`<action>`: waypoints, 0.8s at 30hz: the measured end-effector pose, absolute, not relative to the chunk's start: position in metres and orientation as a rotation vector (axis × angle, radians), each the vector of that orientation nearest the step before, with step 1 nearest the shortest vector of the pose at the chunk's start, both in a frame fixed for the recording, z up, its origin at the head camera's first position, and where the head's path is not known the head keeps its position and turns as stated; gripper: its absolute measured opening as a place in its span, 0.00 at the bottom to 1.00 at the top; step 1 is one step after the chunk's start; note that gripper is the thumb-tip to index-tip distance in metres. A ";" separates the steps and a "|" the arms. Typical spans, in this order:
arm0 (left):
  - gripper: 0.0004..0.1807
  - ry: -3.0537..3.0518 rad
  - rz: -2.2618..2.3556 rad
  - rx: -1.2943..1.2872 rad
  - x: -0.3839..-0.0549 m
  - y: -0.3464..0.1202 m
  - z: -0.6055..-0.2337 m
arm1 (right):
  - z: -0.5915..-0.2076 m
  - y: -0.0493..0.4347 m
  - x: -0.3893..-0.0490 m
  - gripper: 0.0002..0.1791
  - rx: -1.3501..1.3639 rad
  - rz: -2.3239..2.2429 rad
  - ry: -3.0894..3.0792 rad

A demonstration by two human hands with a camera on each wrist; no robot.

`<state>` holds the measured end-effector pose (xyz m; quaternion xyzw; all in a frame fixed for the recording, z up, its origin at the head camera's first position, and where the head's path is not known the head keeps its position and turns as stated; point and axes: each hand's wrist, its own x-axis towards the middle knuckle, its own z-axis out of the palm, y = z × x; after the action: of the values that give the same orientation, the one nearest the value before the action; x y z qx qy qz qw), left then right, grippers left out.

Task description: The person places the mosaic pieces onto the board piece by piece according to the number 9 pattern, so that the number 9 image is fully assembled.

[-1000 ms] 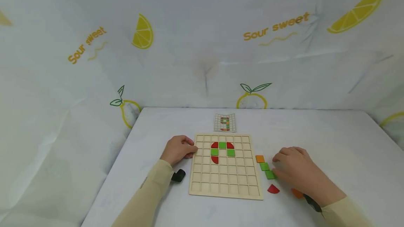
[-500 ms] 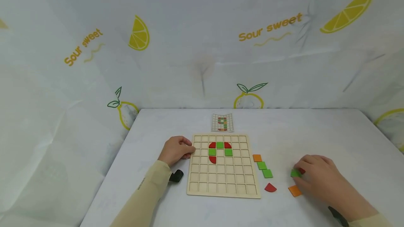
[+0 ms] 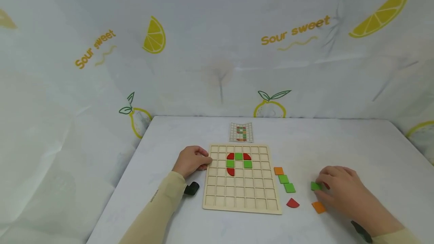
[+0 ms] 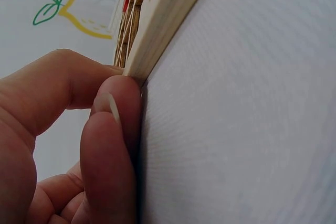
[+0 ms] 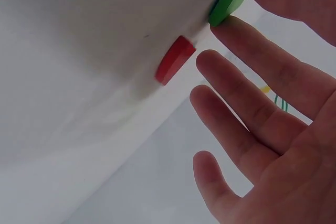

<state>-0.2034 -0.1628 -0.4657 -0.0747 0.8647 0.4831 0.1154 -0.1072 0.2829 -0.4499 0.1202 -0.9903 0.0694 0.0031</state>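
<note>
My left hand holds the left edge of a square wooden grid board, thumb over the rim. In the left wrist view, its fingertips are right at the board's edge. Red quarter-circle tiles and green square tiles sit in the upper cells, forming an arch. Right of the board, my right hand pinches a green square tile between thumb and index finger, close to the tabletop. The other fingers are spread. Beside them lies a red tile, mostly hidden behind the hand in the head view.
Along the board's right side lie an orange square tile, two green tiles and a red quarter-circle tile. Another orange tile lies near my right hand. Behind the board is a pattern card with a 9-like figure.
My right hand has moved right and toward me, from near the two green tiles to another green tile, which it now pinches. The left hand has stayed at the board's edge.
</note>
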 end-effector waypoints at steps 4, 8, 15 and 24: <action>0.11 2.528 1.426 -0.217 -0.204 -0.163 -0.466 | -0.447 0.271 -0.116 0.15 0.369 0.195 -3.142; 0.11 2.519 1.439 -0.218 -0.203 -0.162 -0.465 | -0.441 0.257 -0.124 0.13 0.405 0.197 -3.131; 0.11 2.519 1.441 -0.217 -0.203 -0.162 -0.463 | -0.432 0.227 -0.140 0.12 0.556 0.252 -3.055; 0.12 2.511 1.458 -0.202 -0.203 -0.163 -0.466 | -0.424 0.182 -0.155 0.10 0.749 0.310 -2.964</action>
<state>-0.2034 -0.1633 -0.4655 -0.0689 0.8570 0.4975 0.1152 -0.1547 0.1819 -0.4243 0.2436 -0.9640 0.1009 0.0341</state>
